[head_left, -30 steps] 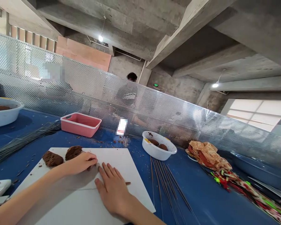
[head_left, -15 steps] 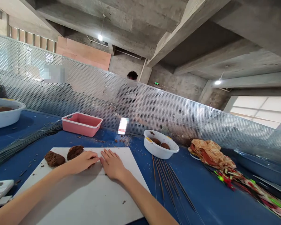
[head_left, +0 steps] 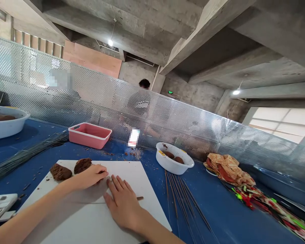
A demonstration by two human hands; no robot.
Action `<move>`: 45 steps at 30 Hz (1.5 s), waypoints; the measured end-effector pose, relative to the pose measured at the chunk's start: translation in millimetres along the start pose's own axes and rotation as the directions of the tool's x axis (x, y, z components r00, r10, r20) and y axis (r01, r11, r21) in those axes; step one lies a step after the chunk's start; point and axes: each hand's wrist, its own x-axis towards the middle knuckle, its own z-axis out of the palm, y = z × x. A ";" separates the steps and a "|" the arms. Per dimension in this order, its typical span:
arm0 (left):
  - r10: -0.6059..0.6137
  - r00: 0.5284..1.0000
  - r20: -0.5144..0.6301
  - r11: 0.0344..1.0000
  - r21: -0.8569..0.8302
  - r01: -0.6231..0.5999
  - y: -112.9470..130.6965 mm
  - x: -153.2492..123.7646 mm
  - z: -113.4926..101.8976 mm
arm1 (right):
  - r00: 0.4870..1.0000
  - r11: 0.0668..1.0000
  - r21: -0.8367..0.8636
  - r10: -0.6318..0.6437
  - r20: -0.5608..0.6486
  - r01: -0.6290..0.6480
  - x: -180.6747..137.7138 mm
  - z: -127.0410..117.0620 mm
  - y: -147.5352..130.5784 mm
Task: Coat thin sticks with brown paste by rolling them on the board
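My right hand point(head_left: 123, 203) lies flat on the white board point(head_left: 152, 210), fingers spread, over a thin stick. The stick's brown-coated end point(head_left: 140, 198) shows to the right of the hand, and a thin bare length runs out to the left; its middle is hidden under the palm. My left hand point(head_left: 93, 176) rests further back on the board with fingers curled; a bit of brown dough shows beneath them. Two lumps of brown dough, one at the board's left point(head_left: 61, 172) and one behind my left hand point(head_left: 82, 165), sit close by.
Behind the board stand a pink basket point(head_left: 90, 136) and a white basin point(head_left: 174, 166) holding brown lumps. Coated sticks point(head_left: 181, 193) lie to the right, a wire bundle point(head_left: 27, 152) to the left. A perforated metal screen point(head_left: 104, 95) divides off people beyond.
My right hand has moved toward me on the board, and the stick's brown end now shows beside it. My left hand stays nearly in place, still curled.
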 end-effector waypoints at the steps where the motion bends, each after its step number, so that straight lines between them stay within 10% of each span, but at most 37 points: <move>1: -0.010 1.000 0.010 1.000 -0.015 0.010 1.0 -0.5 0.1 | 1.000 1.000 0.001 -0.008 0.000 0.008 -5.9 -0.7 -2.5; 7: 0.013 0.999 0.041 1.000 -0.026 -0.012 0.8 0.1 0.3 | 0.999 0.999 0.032 -0.027 0.035 0.026 -6.6 -3.1 -2.6; 19: 0.025 0.999 -0.021 0.996 0.081 -0.023 -7.1 3.2 -4.3 | 0.964 0.992 0.037 -0.125 0.233 0.119 94.8 -18.4 43.0; 36: 0.026 0.999 0.023 1.000 0.017 -0.026 5.8 -5.4 -2.9 | 1.000 1.000 0.018 -0.010 0.006 0.010 -26.7 4.1 -2.5; 45: 0.041 0.999 -0.036 0.991 0.128 -0.036 -3.9 -0.7 -0.7 | 0.994 0.998 0.055 0.007 0.112 -0.013 36.9 -9.7 15.7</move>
